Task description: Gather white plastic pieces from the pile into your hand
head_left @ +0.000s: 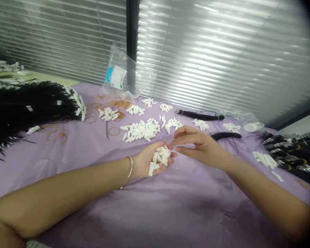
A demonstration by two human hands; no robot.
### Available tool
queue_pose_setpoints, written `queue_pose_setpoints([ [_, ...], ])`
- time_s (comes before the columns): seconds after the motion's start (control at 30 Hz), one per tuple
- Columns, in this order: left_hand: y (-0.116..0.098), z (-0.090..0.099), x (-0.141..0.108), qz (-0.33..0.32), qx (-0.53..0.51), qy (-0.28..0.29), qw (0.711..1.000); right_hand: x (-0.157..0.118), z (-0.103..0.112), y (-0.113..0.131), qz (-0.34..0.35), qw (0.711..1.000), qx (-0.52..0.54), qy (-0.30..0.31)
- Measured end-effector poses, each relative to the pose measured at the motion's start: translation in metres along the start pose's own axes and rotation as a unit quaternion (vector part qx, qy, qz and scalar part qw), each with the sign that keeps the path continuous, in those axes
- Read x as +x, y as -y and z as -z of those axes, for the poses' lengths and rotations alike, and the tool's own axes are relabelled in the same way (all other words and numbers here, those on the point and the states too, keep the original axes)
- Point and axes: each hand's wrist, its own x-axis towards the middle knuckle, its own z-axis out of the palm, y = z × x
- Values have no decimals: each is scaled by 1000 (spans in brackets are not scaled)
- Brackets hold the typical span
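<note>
My left hand (144,160) lies palm up above the purple cloth (113,210), cupping a heap of small white rectangular pieces (161,156). Just to its right, my right hand (198,146) reaches in with fingers slightly bent and apart, the tips beside the heap. I see nothing between those fingers. Beyond both hands sits a large pile of the same white pieces (143,130). Smaller piles surround it, among them one at the left (108,113) and one behind my right hand (173,124).
A thick bundle of black cords with white ends (36,101) fills the left side. Orange rubber bands (114,131) lie near it. A clear plastic bag (126,75) leans against the blinds (209,58). At the right are tied black bundles (294,151) and a white round container (253,127).
</note>
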Motion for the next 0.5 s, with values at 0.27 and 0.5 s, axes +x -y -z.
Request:
queue_pose_setpoints([
  [0.27,0,-5,-4,38,9,-20,999,-56,-35,-17,21,994,-82,-65],
  [0.5,-4,-8,-7,40,17,-50,998,-64,-63,-24,154,977,-149,7],
])
